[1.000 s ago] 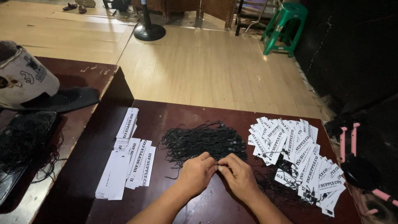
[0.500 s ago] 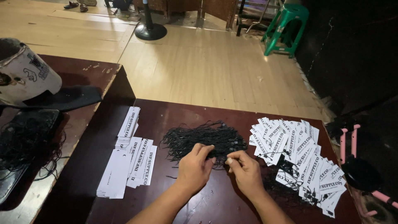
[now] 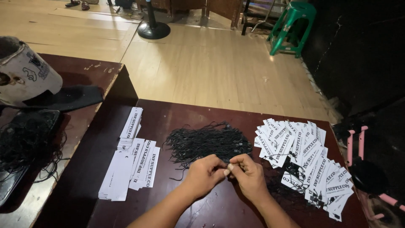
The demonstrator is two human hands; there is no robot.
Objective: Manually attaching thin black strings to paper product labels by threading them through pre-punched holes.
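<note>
Both hands meet at the near edge of a heap of thin black cords (image 3: 206, 141) on a dark wooden tabletop (image 3: 219, 211), the left hand (image 3: 203, 174) and right hand (image 3: 249, 175) touching fingertip to fingertip, each grip pinched on what appears to be a single cord. The heap lies just beyond the hands, its limp, wiry strands running mostly crosswise. Flat white paper tags are stacked left of the heap (image 3: 130, 162) and fanned out to its right (image 3: 306, 156).
</note>
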